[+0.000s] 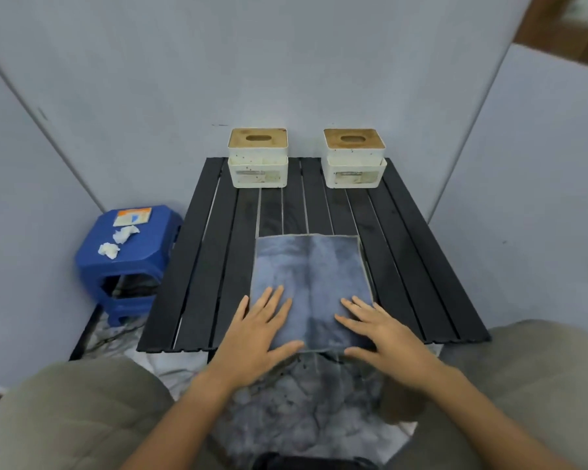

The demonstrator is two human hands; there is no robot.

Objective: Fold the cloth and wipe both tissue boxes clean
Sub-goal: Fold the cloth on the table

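A grey-blue cloth [308,276] lies flat on the near half of a black slatted table [404,266], at the centre of the frame. Its near edge reaches the table's front edge. A vertical crease runs down the middle of the cloth.

The left hand [258,329] rests palm-down on the lower left corner of the cloth. Its fingers are straight and slightly spread, and its thumb points toward the centre. The right hand [382,330] rests palm-down on the lower right corner of the cloth. Its fingers are also straight and slightly spread. Neither hand grips the cloth.

Two white tissue boxes with tan slotted lids stand at the far edge of the table, above the centre of the frame. The left tissue box [258,157] and the right tissue box [353,157] stand well apart, side by side, upright. Dark specks show on their white walls.

A blue plastic stool [129,259] stands at the left of the frame, just beside the table. On its seat lie two crumpled white tissues [118,242] and an orange-and-white packet [132,216]. Grey partition walls [150,79] enclose the table.
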